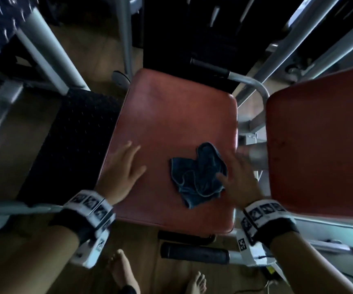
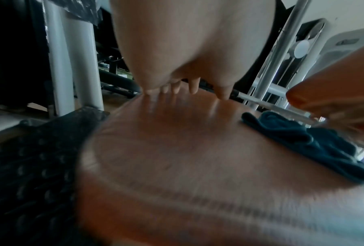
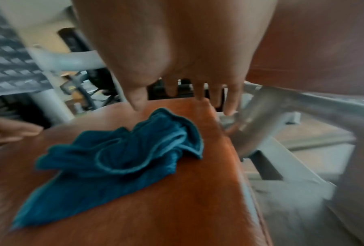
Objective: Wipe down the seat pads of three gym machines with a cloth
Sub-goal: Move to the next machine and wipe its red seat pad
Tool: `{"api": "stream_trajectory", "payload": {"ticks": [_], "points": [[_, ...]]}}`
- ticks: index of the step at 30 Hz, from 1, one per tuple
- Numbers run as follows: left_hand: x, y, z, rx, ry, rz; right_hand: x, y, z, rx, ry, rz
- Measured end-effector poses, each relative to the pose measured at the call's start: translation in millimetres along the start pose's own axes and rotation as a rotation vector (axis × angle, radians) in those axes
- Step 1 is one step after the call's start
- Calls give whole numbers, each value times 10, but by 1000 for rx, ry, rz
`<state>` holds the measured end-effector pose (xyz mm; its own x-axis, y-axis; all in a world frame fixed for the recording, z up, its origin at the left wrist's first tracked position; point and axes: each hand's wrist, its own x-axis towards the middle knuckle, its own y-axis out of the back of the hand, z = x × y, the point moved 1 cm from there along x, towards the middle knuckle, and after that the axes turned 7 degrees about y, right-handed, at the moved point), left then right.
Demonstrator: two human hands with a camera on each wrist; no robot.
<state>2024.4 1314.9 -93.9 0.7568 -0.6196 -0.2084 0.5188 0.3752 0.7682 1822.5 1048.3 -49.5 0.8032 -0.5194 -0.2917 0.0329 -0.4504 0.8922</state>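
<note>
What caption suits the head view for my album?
Both open hands, left hand and right hand, hover beside a crumpled blue cloth on a red seat pad.

Cloth [image 1: 198,175] on seat pad [image 1: 171,115], left hand [image 1: 120,170] left of it, right hand [image 1: 240,179] at its right, second pad [image 1: 319,145] further right

Below you sits a reddish-brown seat pad [image 1: 171,115], its upholstered top roughly rectangular with rounded corners and a faint sheen. Lying directly on it, toward its right and near edge, you have a crumpled blue cloth [image 1: 198,175] with lighter stitched edging, bunched into folds with one corner flattened out toward you. The wrist views show the same cloth [image 3: 118,158] resting on the pad's surface, close to its right edge. Your left hand [image 1: 121,170] lies over the pad's left side, fingers spread; whether it touches is unclear. The pad stands over a wooden floor [image 1: 35,145], on which a dark studded mat [image 1: 73,141] lies just left of the pad.
</note>
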Motion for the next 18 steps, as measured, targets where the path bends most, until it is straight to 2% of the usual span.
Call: {"api": "stream_trajectory", "payload": {"ticks": [2, 3, 6, 11, 16, 18], "points": [[-190, 23, -213, 74, 11, -23, 64, -104, -248, -186, 238, -51], [-282, 5, -282, 89, 5, -43, 77, -166, -358, -271, 306, -117], [-512, -84, -394, 88, 31, -97, 121, -370, -377, -439, 352, -273], [-532, -147, -408, 93, 79, -95, 242, -370, -200, -374, 189, -252], [-530, -156, -452, 120, 85, -120, 298, -351, -137, -240, -110, -183], [-537, -126, -435, 106, 88, -141, 302, -336, -135, -222, -250, -199]]}}
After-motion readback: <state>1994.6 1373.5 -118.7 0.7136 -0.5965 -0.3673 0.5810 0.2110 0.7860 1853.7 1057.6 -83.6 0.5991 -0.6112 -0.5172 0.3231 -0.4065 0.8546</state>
